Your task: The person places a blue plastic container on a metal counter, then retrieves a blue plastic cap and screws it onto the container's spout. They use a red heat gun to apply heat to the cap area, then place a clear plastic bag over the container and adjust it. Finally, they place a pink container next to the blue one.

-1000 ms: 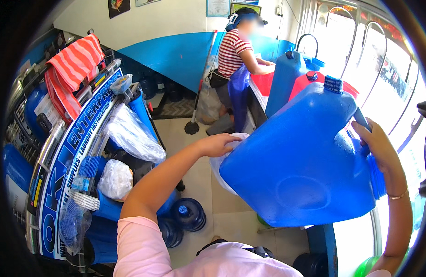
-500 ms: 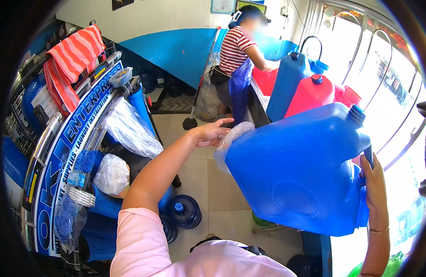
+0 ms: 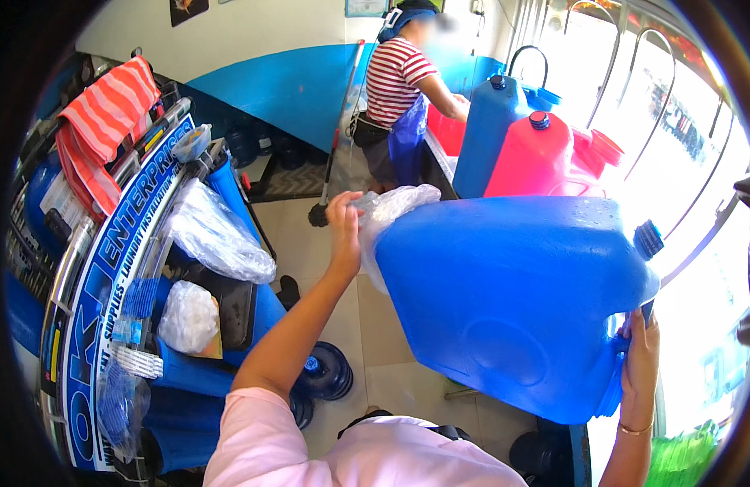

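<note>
A big blue plastic water jug [image 3: 497, 284] lies tilted on its side in front of me, its dark blue cap [image 3: 648, 239] toward the right. My right hand [image 3: 641, 353] is closed round the jug's handle. A crumpled clear plastic bag [image 3: 395, 207] covers part of the jug's left end. My left hand [image 3: 345, 231] grips the edge of this bag with bent fingers, slightly away from the jug's wall. Behind the jug stand a blue jug [image 3: 490, 134] and a red jug [image 3: 531, 158], both capped.
A person [image 3: 395, 89] in a striped shirt and blue apron bends over a red container [image 3: 446, 128] at the far counter. On the left are a signboard [image 3: 131, 276], plastic bundles [image 3: 216, 235] and a striped towel [image 3: 107, 118]. Round dark bottles [image 3: 326, 369] stand on the floor.
My left hand has moved left and its fingers have bent onto the bag, which is stretched upward. The jug has tipped, its capped end lower. My right hand stays on the handle.
</note>
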The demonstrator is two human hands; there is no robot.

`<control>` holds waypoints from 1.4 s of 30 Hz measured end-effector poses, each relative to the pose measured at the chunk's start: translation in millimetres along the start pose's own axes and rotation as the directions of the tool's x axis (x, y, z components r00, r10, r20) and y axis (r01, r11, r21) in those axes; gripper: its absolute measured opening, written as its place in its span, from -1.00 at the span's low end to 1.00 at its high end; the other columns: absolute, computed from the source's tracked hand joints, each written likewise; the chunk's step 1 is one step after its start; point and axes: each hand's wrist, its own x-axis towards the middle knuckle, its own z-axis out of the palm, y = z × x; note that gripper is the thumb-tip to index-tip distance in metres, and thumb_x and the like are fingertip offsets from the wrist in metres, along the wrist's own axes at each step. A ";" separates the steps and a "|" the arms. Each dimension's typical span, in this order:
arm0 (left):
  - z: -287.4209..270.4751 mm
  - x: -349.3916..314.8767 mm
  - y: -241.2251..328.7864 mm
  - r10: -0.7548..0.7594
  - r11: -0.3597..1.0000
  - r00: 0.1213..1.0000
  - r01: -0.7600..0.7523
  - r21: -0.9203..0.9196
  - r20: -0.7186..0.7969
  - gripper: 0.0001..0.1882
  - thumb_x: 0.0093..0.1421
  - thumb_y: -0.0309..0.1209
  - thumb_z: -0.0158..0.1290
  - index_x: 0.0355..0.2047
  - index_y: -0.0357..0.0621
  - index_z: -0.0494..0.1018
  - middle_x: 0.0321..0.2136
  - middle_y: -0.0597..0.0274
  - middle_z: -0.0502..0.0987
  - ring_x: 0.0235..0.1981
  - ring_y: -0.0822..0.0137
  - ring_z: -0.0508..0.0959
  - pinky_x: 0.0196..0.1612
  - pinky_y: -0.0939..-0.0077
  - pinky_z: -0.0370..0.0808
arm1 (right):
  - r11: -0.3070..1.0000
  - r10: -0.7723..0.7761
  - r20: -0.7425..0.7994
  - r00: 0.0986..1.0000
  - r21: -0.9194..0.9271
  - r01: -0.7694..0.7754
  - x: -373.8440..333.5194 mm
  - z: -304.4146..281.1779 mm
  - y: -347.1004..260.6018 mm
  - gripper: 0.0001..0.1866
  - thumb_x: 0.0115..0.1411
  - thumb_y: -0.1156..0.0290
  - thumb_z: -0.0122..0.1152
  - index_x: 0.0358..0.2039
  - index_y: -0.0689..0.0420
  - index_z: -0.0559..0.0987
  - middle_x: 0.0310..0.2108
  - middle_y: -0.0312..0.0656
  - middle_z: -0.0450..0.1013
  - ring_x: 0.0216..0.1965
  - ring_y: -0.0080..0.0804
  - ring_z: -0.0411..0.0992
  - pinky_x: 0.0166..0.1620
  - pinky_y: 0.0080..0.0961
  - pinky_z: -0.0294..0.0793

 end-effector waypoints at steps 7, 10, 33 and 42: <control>-39.8 -114.1 -85.9 0.195 0.807 0.981 -0.161 0.567 0.002 0.23 -0.08 0.31 0.17 0.33 -0.22 -0.16 0.33 -0.09 -0.13 0.34 -0.06 -0.04 0.31 -0.01 -0.03 | 0.985 0.038 -0.018 0.999 0.166 -0.034 -21.9 -5.4 23.9 -0.76 0.33 0.21 0.06 -0.43 0.04 0.38 -0.56 -0.42 0.19 -0.49 -0.66 0.11 -0.33 -0.62 0.13; -16.8 -167.8 -114.3 -0.208 0.811 0.978 0.174 0.558 -0.003 0.34 -0.17 0.18 0.33 0.35 -0.23 -0.24 0.35 -0.17 -0.17 0.38 -0.07 -0.14 0.32 0.00 -0.03 | 0.976 0.060 -0.041 0.997 0.212 -0.050 -29.1 -6.1 30.5 -0.76 0.34 0.24 0.04 -0.45 0.03 0.37 -0.56 -0.41 0.21 -0.50 -0.66 0.13 -0.34 -0.60 0.15; 49.0 -223.5 -142.6 -0.336 0.942 0.933 0.333 -0.046 -0.130 -0.57 0.16 -0.26 0.22 -0.07 -0.18 0.33 -0.24 0.15 0.52 -0.20 0.30 0.53 -0.12 0.47 0.43 | 0.825 0.282 -0.215 0.935 0.551 -0.123 -63.5 6.2 60.2 -0.72 0.33 0.08 0.07 -0.38 0.00 0.38 -0.51 -0.44 0.19 -0.49 -0.69 0.15 -0.35 -0.69 0.19; 77.9 -227.2 -56.4 -0.428 0.880 0.870 0.340 -0.332 -0.244 -0.74 0.37 -0.32 -0.08 -0.06 -0.20 0.21 -0.23 0.17 0.44 -0.31 0.43 0.52 -0.35 0.54 0.49 | 0.842 0.289 -0.307 0.907 0.531 -0.089 -61.8 19.8 88.7 -0.70 0.31 0.05 0.10 -0.38 -0.01 0.38 -0.53 -0.45 0.18 -0.49 -0.69 0.16 -0.36 -0.67 0.20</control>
